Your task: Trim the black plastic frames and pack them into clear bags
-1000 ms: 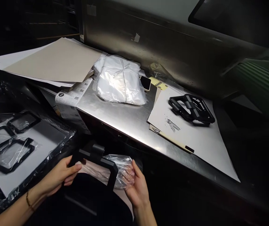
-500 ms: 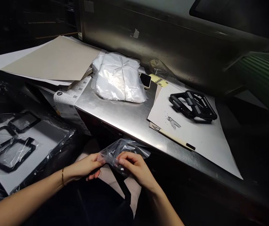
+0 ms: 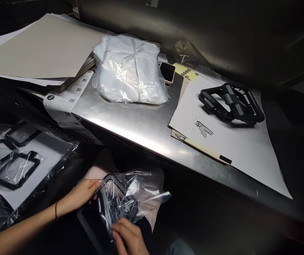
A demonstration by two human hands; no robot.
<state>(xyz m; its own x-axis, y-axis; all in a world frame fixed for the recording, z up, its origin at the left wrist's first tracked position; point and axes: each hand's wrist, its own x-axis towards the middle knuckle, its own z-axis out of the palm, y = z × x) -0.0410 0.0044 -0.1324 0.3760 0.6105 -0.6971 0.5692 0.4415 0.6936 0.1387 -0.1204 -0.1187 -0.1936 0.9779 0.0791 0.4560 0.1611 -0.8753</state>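
Over my lap, my left hand (image 3: 79, 193) is closed on the corner of a black rectangular frame (image 3: 120, 187). A clear plastic bag (image 3: 149, 182) lies crumpled around the upper right part of this frame. My right hand (image 3: 128, 235) pinches the lower edge of the bag, below the frame. A dark bar extends down to the left, toward the bottom of the view. The bag's folds and glare blur how much of the frame is inside it.
On the metal bench (image 3: 109, 124) lie tied clear bags (image 3: 130, 74), cardboard sheets (image 3: 43, 49) and a phone (image 3: 167, 72). Stacked black frames (image 3: 231, 104), small nippers (image 3: 203, 128) and a pen-like knife (image 3: 202, 150) rest at right. Bagged frames (image 3: 16, 170) lie lower left.
My right hand has moved down and left, drawing the bag around part of the black frame. My left hand now holds the frame's corner. The view has shifted a little.
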